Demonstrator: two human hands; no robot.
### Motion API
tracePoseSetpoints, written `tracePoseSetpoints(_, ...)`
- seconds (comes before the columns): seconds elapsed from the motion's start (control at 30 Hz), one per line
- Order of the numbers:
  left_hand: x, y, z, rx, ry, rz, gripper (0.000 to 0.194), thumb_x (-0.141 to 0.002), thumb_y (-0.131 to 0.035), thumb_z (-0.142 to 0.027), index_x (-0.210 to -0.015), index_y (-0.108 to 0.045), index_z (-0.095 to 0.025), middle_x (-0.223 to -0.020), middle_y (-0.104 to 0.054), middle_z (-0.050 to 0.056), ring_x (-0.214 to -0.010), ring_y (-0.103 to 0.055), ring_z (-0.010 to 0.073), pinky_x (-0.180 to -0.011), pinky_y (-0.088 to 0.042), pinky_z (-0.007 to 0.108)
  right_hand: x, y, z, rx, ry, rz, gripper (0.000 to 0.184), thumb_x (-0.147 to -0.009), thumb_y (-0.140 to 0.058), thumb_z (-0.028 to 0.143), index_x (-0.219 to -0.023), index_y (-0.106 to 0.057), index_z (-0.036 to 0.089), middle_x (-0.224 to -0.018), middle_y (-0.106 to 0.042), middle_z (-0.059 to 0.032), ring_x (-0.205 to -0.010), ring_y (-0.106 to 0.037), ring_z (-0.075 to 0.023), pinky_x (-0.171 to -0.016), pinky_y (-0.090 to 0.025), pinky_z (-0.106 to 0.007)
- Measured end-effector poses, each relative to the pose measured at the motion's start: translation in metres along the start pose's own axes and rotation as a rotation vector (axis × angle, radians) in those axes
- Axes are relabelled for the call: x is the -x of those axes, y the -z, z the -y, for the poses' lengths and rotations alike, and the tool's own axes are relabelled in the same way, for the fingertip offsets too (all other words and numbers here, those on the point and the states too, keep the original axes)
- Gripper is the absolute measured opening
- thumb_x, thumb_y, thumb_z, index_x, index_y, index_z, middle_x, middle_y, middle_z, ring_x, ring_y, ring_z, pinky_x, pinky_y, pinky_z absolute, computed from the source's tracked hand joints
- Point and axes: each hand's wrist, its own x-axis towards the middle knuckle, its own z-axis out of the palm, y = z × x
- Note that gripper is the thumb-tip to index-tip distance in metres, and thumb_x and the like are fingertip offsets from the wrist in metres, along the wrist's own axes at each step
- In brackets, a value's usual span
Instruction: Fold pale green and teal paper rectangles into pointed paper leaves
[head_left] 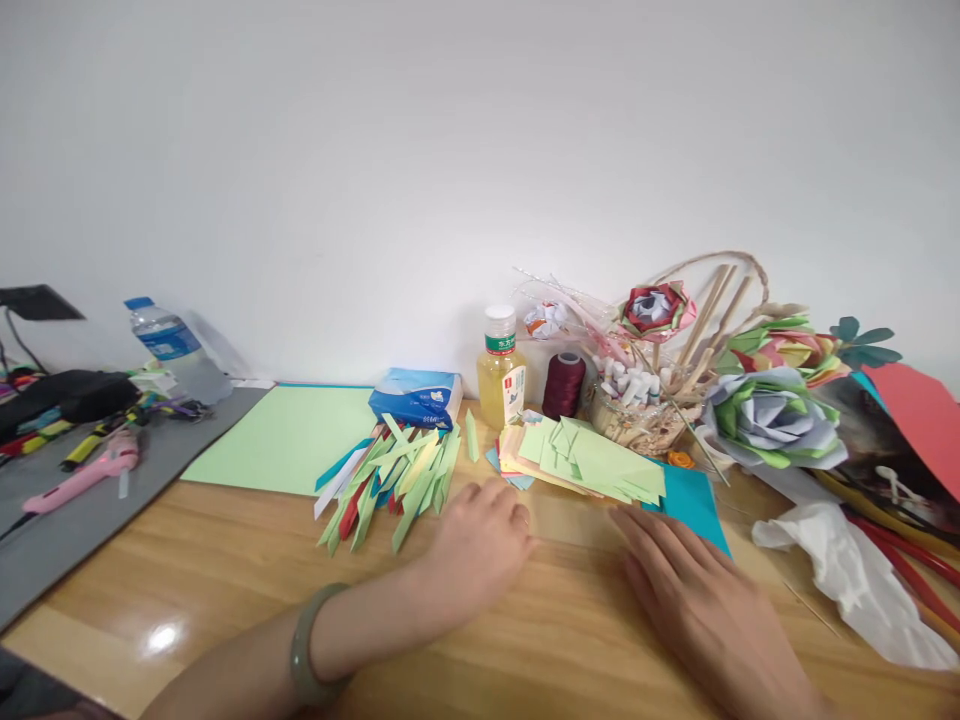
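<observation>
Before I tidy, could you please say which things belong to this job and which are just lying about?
Likely in use:
- multicoloured paper strips, by left hand
- pale green paper pieces, by right hand

Likely lying about:
- blue-capped clear plastic bottle
- pink plastic glue gun

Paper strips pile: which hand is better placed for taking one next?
Probably left: the left hand is close beside the paper strips; the right hand is farther, near the teal sheet.

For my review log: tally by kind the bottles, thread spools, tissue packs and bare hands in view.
Bottles: 2 (water bottle, bottle of yellow liquid)
Thread spools: 1 (dark red spool)
Tissue packs: 1 (blue pack)
Bare hands: 2 (left hand, right hand)
Total: 6
</observation>
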Motion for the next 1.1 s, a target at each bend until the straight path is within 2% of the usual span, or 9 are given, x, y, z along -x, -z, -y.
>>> tracePoseSetpoints(0.13,0.002,-0.016,-0.022,0.057,-0.061,0.058,0.018,-0.089,-0.055,-0.028,-0.092,-0.062,-0.012,-0.087,-0.060,0.006,-0.085,-0.054,0.0221,-0.069,-0.045,0.033,-0.013,-0.021,-0.014,0.066,-0.052,0.029,0.040,-0.091,-0.036,0.018,-0.126,-0.048,0.002,-0.129,-0.053,-0.0239,-0.117,-0.053,-0.0318,-0.087,-0.048,-0.045)
tracePoseSetpoints(0.23,0.007,-0.023,-0.027,0.064,-0.069,0.026,0.017,-0.089,-0.055,-0.027,-0.096,-0.060,-0.012,-0.089,-0.059,0.006,-0.084,-0.054,0.0216,-0.067,-0.046,0.033,-0.020,-0.034,-0.021,0.082,-0.060,0.044,0.043,-0.090,-0.036,0.015,-0.128,-0.045,-0.003,-0.131,-0.049,-0.0278,-0.120,-0.049,-0.0334,-0.090,-0.047,-0.047)
tracePoseSetpoints(0.47,0.009,-0.025,-0.031,0.056,-0.094,0.024,0.017,-0.088,-0.056,-0.024,-0.100,-0.057,-0.011,-0.091,-0.058,0.007,-0.084,-0.056,0.0213,-0.067,-0.047,0.033,-0.014,-0.032,-0.027,0.044,0.015,0.091,0.040,-0.081,-0.035,0.000,-0.112,-0.060,0.008,-0.108,-0.068,-0.0162,-0.096,-0.067,-0.0225,-0.074,-0.057,-0.031)
tracePoseSetpoints(0.63,0.012,-0.029,-0.034,-0.017,-0.099,-0.034,0.020,-0.087,-0.057,-0.019,-0.105,-0.057,-0.009,-0.097,-0.060,0.009,-0.086,-0.056,0.0216,-0.067,-0.048,0.032,-0.007,-0.024,-0.026,-0.004,0.021,0.105,0.037,-0.086,-0.036,0.006,-0.116,-0.057,0.009,-0.115,-0.065,-0.0165,-0.104,-0.063,-0.0211,-0.078,-0.056,-0.031)
tracePoseSetpoints(0.77,0.013,-0.033,-0.036,-0.036,-0.099,-0.060,0.024,-0.086,-0.057,-0.017,-0.109,-0.057,-0.009,-0.100,-0.060,0.010,-0.086,-0.056,0.0210,-0.067,-0.048,0.031,-0.007,-0.023,-0.024,-0.024,0.013,0.097,0.033,-0.090,-0.033,0.008,-0.108,-0.061,0.011,-0.108,-0.069,-0.0122,-0.099,-0.065,-0.0182,-0.077,-0.056,-0.028)
tracePoseSetpoints(0.83,0.013,-0.035,-0.036,-0.034,-0.090,-0.079,0.025,-0.086,-0.058,-0.017,-0.109,-0.057,-0.009,-0.100,-0.061,0.009,-0.086,-0.056,0.0206,-0.067,-0.049,0.030,-0.009,-0.025,-0.022,-0.006,-0.026,0.084,0.030,-0.094,-0.035,0.019,-0.109,-0.060,0.009,-0.110,-0.068,-0.0147,-0.100,-0.065,-0.0217,-0.076,-0.056,-0.031)
tracePoseSetpoints(0.97,0.013,-0.037,-0.037,-0.048,-0.093,-0.115,0.027,-0.085,-0.058,-0.017,-0.111,-0.057,-0.008,-0.101,-0.061,0.010,-0.086,-0.056,0.0207,-0.067,-0.049,0.030,-0.015,-0.018,-0.020,0.060,-0.104,0.078,0.042,-0.096,-0.037,0.035,-0.117,-0.054,0.004,-0.120,-0.061,-0.0209,-0.107,-0.061,-0.0287,-0.078,-0.054,-0.039)
tracePoseSetpoints(1.03,0.014,-0.037,-0.036,-0.062,-0.093,-0.127,0.027,-0.086,-0.056,-0.018,-0.112,-0.057,-0.008,-0.101,-0.061,0.010,-0.087,-0.056,0.0211,-0.067,-0.049,0.030,-0.014,-0.008,-0.023,0.155,-0.203,0.170,0.041,-0.096,-0.036,0.036,-0.112,-0.057,0.005,-0.111,-0.065,-0.0220,-0.097,-0.065,-0.0302,-0.067,-0.055,-0.038)
tracePoseSetpoints(1.1,0.015,-0.038,-0.036,-0.073,-0.099,-0.131,0.028,-0.086,-0.056,-0.018,-0.112,-0.056,-0.008,-0.100,-0.062,0.010,-0.087,-0.056,0.0212,-0.066,-0.049,0.030,-0.009,0.003,-0.027,0.252,-0.319,0.326,0.038,-0.094,-0.037,0.035,-0.092,-0.063,0.007,-0.079,-0.070,-0.0196,-0.065,-0.068,-0.0295,-0.044,-0.048,-0.034)
